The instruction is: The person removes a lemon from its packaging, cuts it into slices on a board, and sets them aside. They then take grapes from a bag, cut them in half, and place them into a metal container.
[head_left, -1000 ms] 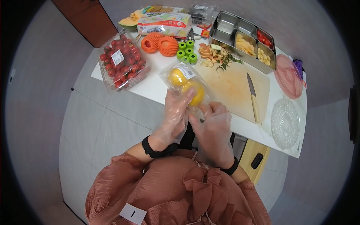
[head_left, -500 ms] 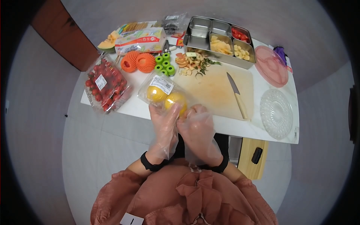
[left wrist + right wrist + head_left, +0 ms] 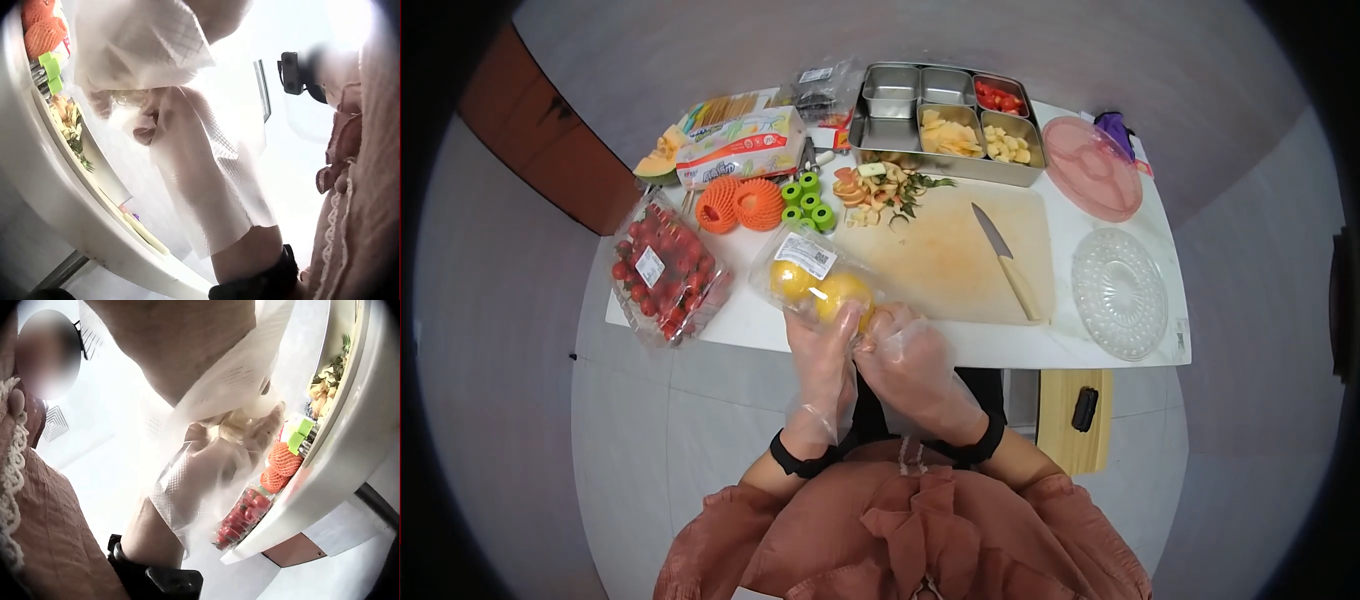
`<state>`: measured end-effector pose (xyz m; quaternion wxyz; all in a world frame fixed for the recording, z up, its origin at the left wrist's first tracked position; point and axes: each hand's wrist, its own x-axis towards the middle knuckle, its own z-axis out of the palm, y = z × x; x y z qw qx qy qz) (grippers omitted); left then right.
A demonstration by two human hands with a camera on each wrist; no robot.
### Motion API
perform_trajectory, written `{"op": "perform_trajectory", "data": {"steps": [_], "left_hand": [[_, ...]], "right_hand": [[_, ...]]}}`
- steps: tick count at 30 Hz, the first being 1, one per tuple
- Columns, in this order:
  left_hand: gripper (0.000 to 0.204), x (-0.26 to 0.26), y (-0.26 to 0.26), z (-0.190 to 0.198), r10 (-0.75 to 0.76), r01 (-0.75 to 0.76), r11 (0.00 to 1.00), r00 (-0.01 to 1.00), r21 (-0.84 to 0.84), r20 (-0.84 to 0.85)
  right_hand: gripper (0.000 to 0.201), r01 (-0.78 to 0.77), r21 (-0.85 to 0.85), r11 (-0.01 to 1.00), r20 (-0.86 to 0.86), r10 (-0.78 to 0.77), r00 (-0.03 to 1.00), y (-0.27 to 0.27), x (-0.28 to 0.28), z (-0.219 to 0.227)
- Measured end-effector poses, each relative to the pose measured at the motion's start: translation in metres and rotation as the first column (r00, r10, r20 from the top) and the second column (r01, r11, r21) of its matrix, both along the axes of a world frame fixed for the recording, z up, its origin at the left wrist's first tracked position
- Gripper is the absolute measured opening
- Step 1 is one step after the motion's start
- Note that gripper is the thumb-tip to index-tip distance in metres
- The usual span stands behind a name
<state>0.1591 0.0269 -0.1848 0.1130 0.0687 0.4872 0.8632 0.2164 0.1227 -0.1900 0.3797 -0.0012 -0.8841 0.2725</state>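
Observation:
A clear plastic pack [image 3: 868, 275] with a white label holds two round yellow fruits [image 3: 840, 297] at the table's front edge. My left hand [image 3: 820, 365], in a loose clear plastic glove, grips its near side with the thumb over the front fruit. My right hand [image 3: 912, 362], gloved alike, has its fingers curled and pinches the pack's near right end beside the left thumb. In the right wrist view the gloved left hand [image 3: 209, 469] is close to the right one, and the gloves hide most of the pack.
A cutting board [image 3: 940, 250] bears a knife [image 3: 1005, 262] and fruit peelings [image 3: 880, 190]. Behind stands a steel tray [image 3: 890, 133] with cut fruit in its compartments. Cherry tomatoes [image 3: 665, 275], orange foam-netted fruits [image 3: 758, 204] and green rolls [image 3: 808, 203] are left; a clear plate [image 3: 1120, 295] lies right.
The head view has shifted, so the table sits lower and farther left in it. Both hands keep hold of the pack, now closer together at its near end.

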Motion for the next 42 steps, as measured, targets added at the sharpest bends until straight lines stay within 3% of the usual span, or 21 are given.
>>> {"op": "perform_trajectory", "data": {"steps": [2, 6, 8, 11, 15, 17, 19, 21, 25, 27, 29, 30, 31, 34, 35, 37, 42], "left_hand": [[0.055, 0.001, 0.003, -0.002, 0.034, -0.035, 0.999, 0.999, -0.015, -0.02], [0.059, 0.002, 0.005, -0.007, 0.098, -0.099, 0.995, 0.995, -0.016, -0.019], [0.057, 0.003, 0.008, -0.008, 0.113, -0.114, 0.993, 0.992, -0.012, -0.056], [0.054, 0.004, 0.009, -0.009, 0.13, -0.132, 0.991, 0.987, -0.006, -0.098], [0.053, 0.008, 0.012, -0.003, 0.159, -0.158, 0.987, 0.981, 0.019, -0.114], [0.052, 0.005, 0.006, -0.006, 0.153, -0.156, 0.988, 0.98, -0.014, -0.13], [0.052, 0.003, -0.001, -0.009, 0.149, -0.157, 0.986, 0.979, -0.052, -0.136], [0.052, -0.001, -0.005, -0.009, 0.121, -0.122, 0.992, 0.993, -0.04, -0.016], [0.05, -0.005, -0.011, -0.008, 0.124, -0.123, 0.991, 0.992, -0.051, 0.018], [0.054, -0.009, -0.017, -0.007, 0.053, -0.052, 0.998, 0.997, -0.025, 0.059], [0.053, -0.016, -0.021, -0.008, 0.003, 0.0, 0.999, 0.997, -0.038, 0.073], [0.053, -0.018, -0.025, -0.01, -0.061, 0.063, 0.997, 0.996, -0.037, 0.072], [0.053, -0.019, -0.027, -0.01, -0.036, 0.04, 0.998, 0.995, -0.045, 0.092], [0.054, -0.024, -0.026, -0.003, -0.113, 0.124, 0.99, 0.981, -0.061, 0.159], [0.054, -0.026, -0.027, -0.005, -0.1, 0.111, 0.992, 0.982, -0.06, 0.162], [0.053, -0.03, -0.028, -0.01, -0.152, 0.166, 0.984, 0.972, -0.067, 0.18], [0.05, -0.032, -0.031, -0.009, -0.213, 0.229, 0.969, 0.965, -0.093, 0.152]], "right_hand": [[0.021, 0.082, 0.062, 0.995, 0.122, -0.089, 0.989, -0.001, 0.001, 0.001], [0.018, 0.171, 0.119, 0.978, 0.082, -0.181, 0.98, 0.003, -0.007, 0.008], [0.017, 0.078, 0.069, 0.995, 0.168, -0.089, 0.982, 0.003, -0.003, 0.003], [0.016, 0.052, 0.009, 0.999, 0.16, -0.052, 0.986, 0.003, -0.003, 0.001], [0.017, 0.049, 0.044, 0.998, 0.096, -0.053, 0.994, 0.007, -0.007, -0.005], [0.017, 0.043, 0.06, 0.997, -0.029, -0.041, 0.999, 0.005, -0.009, -0.005], [0.018, 0.052, 0.11, 0.993, 0.014, -0.054, 0.998, 0.004, -0.004, 0.0], [0.019, 0.056, 0.162, 0.985, 0.066, -0.068, 0.996, 0.002, 0.0, 0.0], [0.02, 0.028, 0.129, 0.991, 0.056, -0.036, 0.998, 0.002, -0.004, -0.012], [0.018, 0.003, 0.136, 0.991, 0.067, -0.012, 0.998, 0.004, -0.003, -0.018], [0.017, -0.006, 0.356, 0.934, 0.179, -0.062, 0.982, 0.008, 0.001, -0.009], [0.02, -0.149, 0.266, 0.952, 0.245, 0.083, 0.966, 0.015, -0.001, 0.001], [0.02, -0.177, 0.254, 0.951, 0.264, 0.108, 0.958, 0.017, -0.004, 0.001], [0.028, -0.227, -0.149, 0.962, 0.191, 0.253, 0.948, 0.021, -0.015, 0.004], [0.028, -0.24, -0.149, 0.959, 0.195, 0.266, 0.944, 0.023, -0.015, 0.009], [0.024, -0.217, -0.374, 0.902, 0.332, 0.348, 0.877, 0.025, -0.015, 0.024], [0.023, -0.122, -0.588, 0.799, 0.407, 0.423, 0.81, 0.028, -0.016, 0.029]]}}
